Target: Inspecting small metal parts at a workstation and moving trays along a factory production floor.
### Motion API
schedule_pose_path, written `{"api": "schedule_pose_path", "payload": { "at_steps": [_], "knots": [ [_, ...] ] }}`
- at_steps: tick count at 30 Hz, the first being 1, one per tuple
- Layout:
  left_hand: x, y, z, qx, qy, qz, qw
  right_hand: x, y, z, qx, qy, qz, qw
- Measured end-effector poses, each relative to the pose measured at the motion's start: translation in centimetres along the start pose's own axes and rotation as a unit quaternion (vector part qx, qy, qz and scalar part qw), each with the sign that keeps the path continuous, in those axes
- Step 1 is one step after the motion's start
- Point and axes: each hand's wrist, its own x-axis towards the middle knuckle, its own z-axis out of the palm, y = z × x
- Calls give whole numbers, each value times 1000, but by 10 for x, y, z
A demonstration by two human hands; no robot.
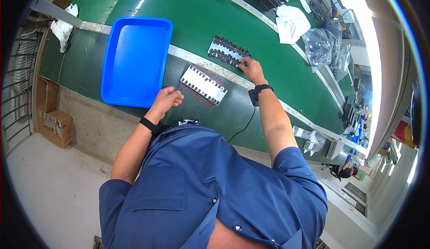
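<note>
My right hand (253, 70) reaches over the far side of the bench, its thumb and fingers pinched at the right end of a white block (229, 52). Two rows of small dark coil-like parts (224, 57) stand on that block; the one at my fingertips is mostly hidden. Nearer to me lies a second white block (201, 84) with dark slots along both long edges and thin reddish wires sticking out. Beside its left end is my left hand (168, 100), fingers curled and thumb closed against them. Whatever it may hold is too small to make out.
A blue plastic tray (136, 63) sits left of the blocks. A pale metal rail (188, 54) crosses the green bench between them. White cloth (291, 23) and clear plastic bags (320, 47) lie at the far right. A black cable (244, 128) hangs from my right wristband.
</note>
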Motion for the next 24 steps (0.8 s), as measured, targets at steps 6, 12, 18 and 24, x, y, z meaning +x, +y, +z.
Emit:
{"api": "schedule_pose_path", "payload": {
  "at_steps": [6, 12, 18, 24],
  "knots": [
    [-3, 2, -1, -5, 5, 3, 1000, 5, 20, 12, 64, 108, 2, 992],
    [-6, 4, 4, -14, 9, 1, 1000, -4, 39, 15, 76, 114, 65, 988],
    [-6, 4, 5, -13, 7, 1, 1000, -23, 32, 16, 91, 90, 78, 989],
    [-5, 3, 4, -10, 10, -1, 1000, -19, 25, 20, 109, 74, 125, 983]
  ]
}}
